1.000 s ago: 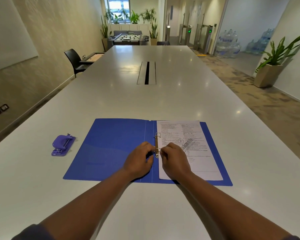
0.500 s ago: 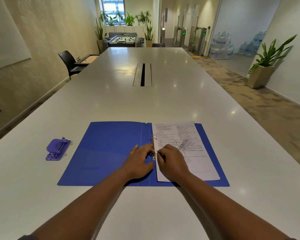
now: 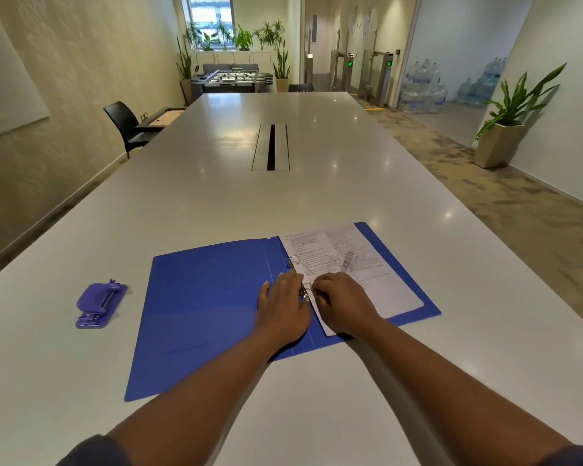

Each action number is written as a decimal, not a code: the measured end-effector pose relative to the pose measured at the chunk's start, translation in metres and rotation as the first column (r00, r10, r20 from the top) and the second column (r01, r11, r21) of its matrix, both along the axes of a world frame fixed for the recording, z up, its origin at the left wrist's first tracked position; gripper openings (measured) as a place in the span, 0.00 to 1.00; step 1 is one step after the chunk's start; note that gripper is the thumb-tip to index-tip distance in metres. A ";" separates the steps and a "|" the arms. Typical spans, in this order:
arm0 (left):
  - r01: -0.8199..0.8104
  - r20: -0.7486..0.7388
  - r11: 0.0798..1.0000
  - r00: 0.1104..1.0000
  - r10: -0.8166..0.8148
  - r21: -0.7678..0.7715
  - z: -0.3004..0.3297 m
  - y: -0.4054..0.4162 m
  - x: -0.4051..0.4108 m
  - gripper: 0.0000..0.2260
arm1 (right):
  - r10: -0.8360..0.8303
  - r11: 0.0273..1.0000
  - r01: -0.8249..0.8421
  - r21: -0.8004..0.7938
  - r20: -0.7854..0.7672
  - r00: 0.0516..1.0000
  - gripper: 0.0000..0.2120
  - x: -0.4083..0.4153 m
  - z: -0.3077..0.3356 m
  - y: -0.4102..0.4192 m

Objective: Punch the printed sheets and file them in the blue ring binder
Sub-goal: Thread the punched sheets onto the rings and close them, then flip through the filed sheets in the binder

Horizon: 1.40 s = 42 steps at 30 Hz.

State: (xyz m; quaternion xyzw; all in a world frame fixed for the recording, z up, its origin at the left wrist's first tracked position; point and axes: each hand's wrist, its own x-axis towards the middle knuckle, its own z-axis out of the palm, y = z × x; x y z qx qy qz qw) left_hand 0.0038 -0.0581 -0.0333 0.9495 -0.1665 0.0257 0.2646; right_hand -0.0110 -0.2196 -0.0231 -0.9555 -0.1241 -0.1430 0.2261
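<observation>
The blue ring binder [image 3: 202, 304] lies open and flat on the white table. Printed sheets [image 3: 357, 267] rest on its right half, threaded on the metal rings [image 3: 294, 260] at the spine. My left hand [image 3: 280, 307] lies flat on the left cover beside the near ring, fingers spread and touching the mechanism. My right hand [image 3: 342, 304] is curled on the sheets' left margin, fingertips pinched at the near ring. The near ring is mostly hidden between my hands. A purple hole punch [image 3: 100, 304] sits on the table left of the binder.
The long white table [image 3: 216, 196] runs ahead, with a cable slot [image 3: 271, 148] in its middle. A black chair [image 3: 125, 127] stands at the left side. A potted plant [image 3: 505, 129] and stacked water bottles [image 3: 421, 89] are on the floor at the right.
My view has tilted, so the binder looks rotated. My left hand has flattened and spread beside the near ring. My right hand stays pinched at that ring.
</observation>
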 end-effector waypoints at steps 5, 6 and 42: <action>-0.059 -0.009 0.998 0.998 0.059 0.000 0.007 -0.018 0.014 0.22 | -0.131 0.990 0.134 0.050 -0.058 0.990 0.09 0.007 0.001 -0.019; -0.060 -0.003 0.998 0.998 0.060 0.007 0.008 -0.021 0.016 0.22 | -0.180 0.982 0.183 0.047 -0.066 0.981 0.10 0.007 0.002 -0.025; -0.029 -0.025 0.999 0.999 0.030 0.024 0.002 -0.033 0.041 0.35 | -0.618 0.455 0.672 0.585 -0.336 0.711 0.06 0.003 0.038 -0.107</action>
